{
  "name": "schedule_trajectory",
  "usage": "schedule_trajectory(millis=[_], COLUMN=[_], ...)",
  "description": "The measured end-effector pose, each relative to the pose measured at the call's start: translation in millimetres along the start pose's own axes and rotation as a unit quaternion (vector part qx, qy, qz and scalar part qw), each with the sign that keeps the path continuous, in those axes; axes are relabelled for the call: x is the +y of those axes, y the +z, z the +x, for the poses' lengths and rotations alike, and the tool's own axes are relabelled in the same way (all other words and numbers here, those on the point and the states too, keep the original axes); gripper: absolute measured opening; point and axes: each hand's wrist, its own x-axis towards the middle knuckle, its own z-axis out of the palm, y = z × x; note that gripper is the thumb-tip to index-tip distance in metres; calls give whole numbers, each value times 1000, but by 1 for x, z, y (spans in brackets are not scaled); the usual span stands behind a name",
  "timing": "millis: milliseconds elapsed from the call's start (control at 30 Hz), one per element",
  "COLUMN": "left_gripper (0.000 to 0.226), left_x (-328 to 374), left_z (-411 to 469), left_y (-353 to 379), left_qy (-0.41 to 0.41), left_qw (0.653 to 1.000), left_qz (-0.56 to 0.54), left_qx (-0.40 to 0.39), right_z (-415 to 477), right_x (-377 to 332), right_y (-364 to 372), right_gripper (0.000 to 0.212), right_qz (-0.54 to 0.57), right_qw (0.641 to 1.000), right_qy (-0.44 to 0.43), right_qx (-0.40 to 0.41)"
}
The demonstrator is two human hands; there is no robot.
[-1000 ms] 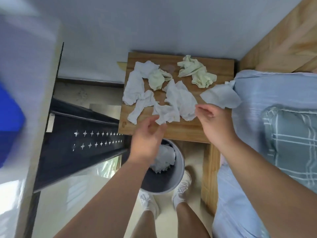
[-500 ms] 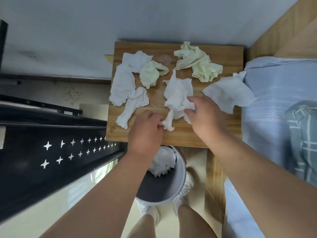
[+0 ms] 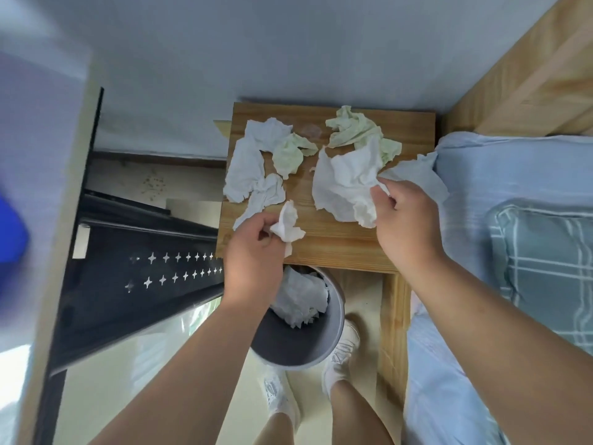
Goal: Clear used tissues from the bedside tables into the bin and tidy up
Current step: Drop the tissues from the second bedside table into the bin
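A wooden bedside table [image 3: 333,248] carries several crumpled tissues. My left hand [image 3: 253,255] pinches a small white tissue [image 3: 287,228] over the table's front edge. A large white tissue [image 3: 345,184] is lifted off the table by my right hand [image 3: 406,223], which grips its right side. White tissues [image 3: 247,168] lie at the table's left, and pale green tissues [image 3: 288,154] [image 3: 353,126] lie in the middle and at the back. Another white tissue [image 3: 417,173] lies at the right edge. A grey round bin [image 3: 324,342] stands on the floor below the table with white tissues [image 3: 301,297] inside.
A bed with a light blue sheet [image 3: 500,175] and a checked pillow [image 3: 545,271] borders the table on the right, with a wooden headboard [image 3: 529,75] behind. A black metal frame [image 3: 134,274] with star cutouts stands at left. My feet [image 3: 340,354] are beside the bin.
The tissue both hands were gathering has split between them: my left hand has drawn a small piece toward the front edge and my right hand has lifted the large one to the right.
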Motion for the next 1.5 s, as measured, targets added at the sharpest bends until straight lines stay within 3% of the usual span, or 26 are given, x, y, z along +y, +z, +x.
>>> schedule_trajectory(millis=[233, 333, 633, 867, 967, 1033, 1100, 1133, 1300, 1500], left_gripper=[19, 5, 19, 10, 30, 52, 60, 56, 31, 23], left_x=[-3, -21, -158, -260, -280, -285, -282, -278, -235, -149], left_z=[-32, -48, -55, -19, -9, -9, -13, -17, -35, -47], left_y=[-22, -30, -17, 0, 7, 10, 12, 11, 10, 7], left_qy=[2, -46, -193, -214, -239, -256, -256, -252, -232, -155], left_qw=[998, 992, 977, 974, 965, 960, 959, 961, 970, 981], left_qz=[-57, -118, -87, 9, 34, 41, 55, 57, -28, -108], left_qx=[20, 28, -17, -75, -107, -108, -105, -101, -63, -49], right_z=[-39, -75, -176, -170, -164, -163, -162, -162, -155, -134], right_x=[-23, -23, 53, 132, 154, 160, 157, 153, 112, 60], right_y=[-21, -19, 80, 176, 197, 201, 195, 189, 143, 74], right_gripper=[26, 31, 37, 38, 32, 30, 56, 58, 42, 17], right_qz=[72, 81, 79, 36, -9, -25, -56, -65, -21, 45], right_qw=[995, 995, 982, 965, 940, 924, 924, 928, 949, 968], right_qy=[42, 47, 157, 203, 235, 236, 222, 215, 211, 177], right_qx=[49, 44, -62, -159, -248, -301, -307, -296, -232, -173])
